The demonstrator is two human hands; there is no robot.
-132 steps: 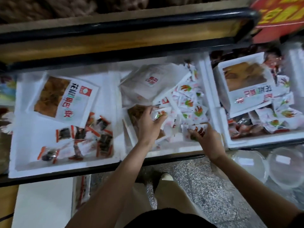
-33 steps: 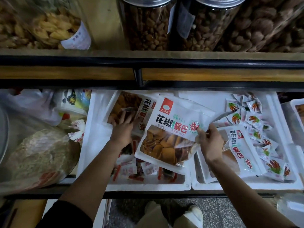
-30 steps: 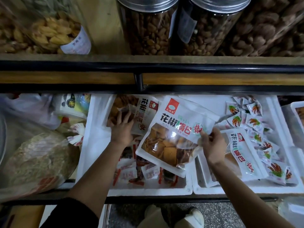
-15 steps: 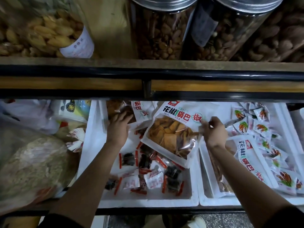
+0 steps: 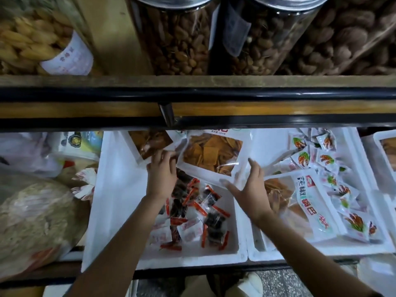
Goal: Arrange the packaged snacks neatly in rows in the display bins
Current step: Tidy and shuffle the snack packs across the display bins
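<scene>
Two large white bags of orange crisps lie side by side at the back of the left foam bin (image 5: 111, 189). My left hand (image 5: 161, 172) grips the lower edge of the left bag (image 5: 150, 142). With its fingers spread, my right hand (image 5: 250, 185) touches the lower right corner of the right bag (image 5: 212, 153). Small red-edged packets (image 5: 199, 211) lie loose in the front of this bin. The right foam bin (image 5: 355, 250) holds a third large bag (image 5: 308, 202) and several small white packets (image 5: 321, 159) with red and green print.
A wooden shelf with a black rail (image 5: 192, 95) overhangs the back of the bins. Tall jars of nuts (image 5: 177, 33) stand on it. A big plastic sack of grain (image 5: 32, 219) sits left of the bins, and another foam bin (image 5: 383, 144) shows at the far right.
My right hand has set the crisp bag down at the back of the left bin, let go of its top and opened at its lower corner. My left hand stays on the left bag.
</scene>
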